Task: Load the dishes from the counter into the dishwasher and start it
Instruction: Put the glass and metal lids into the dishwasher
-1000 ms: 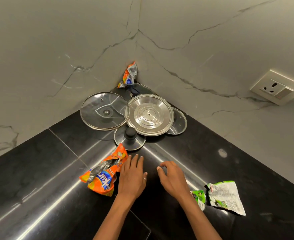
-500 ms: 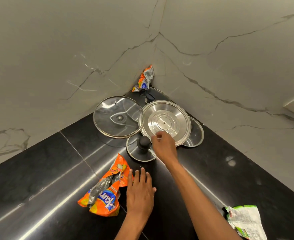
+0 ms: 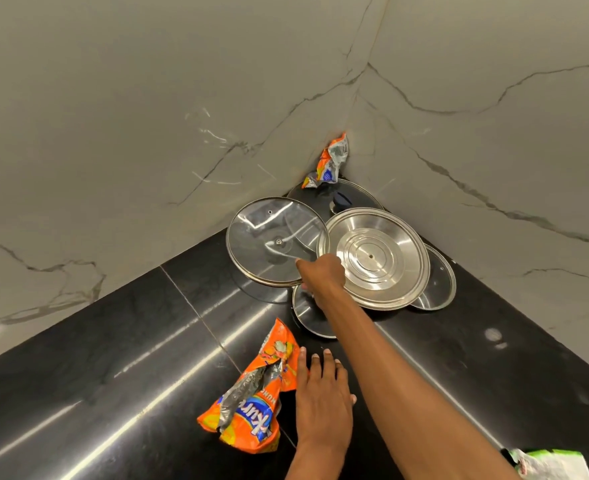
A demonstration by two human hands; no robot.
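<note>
Several lids lie piled in the counter's corner: a glass lid (image 3: 268, 237), a large steel lid (image 3: 379, 258), a small lid (image 3: 308, 318) whose knob is hidden under my arm, another small lid (image 3: 436, 285) and a dark lid (image 3: 351, 195) at the back. My right hand (image 3: 320, 275) reaches over the small near lid, fingers curled at the steel lid's left rim where it meets the glass lid. The thumb lies across the glass lid's edge. My left hand (image 3: 322, 400) rests flat on the black counter (image 3: 130, 341) beside an orange snack wrapper (image 3: 251, 410).
A second crumpled orange wrapper (image 3: 329, 162) is wedged upright in the corner of the marble walls. A green and white wrapper (image 3: 549, 465) lies at the lower right edge of view.
My right hand reached from the counter front to the lids and now curls on the steel lid's left rim. The left hand stayed flat by the orange wrapper. My head moved closer.
</note>
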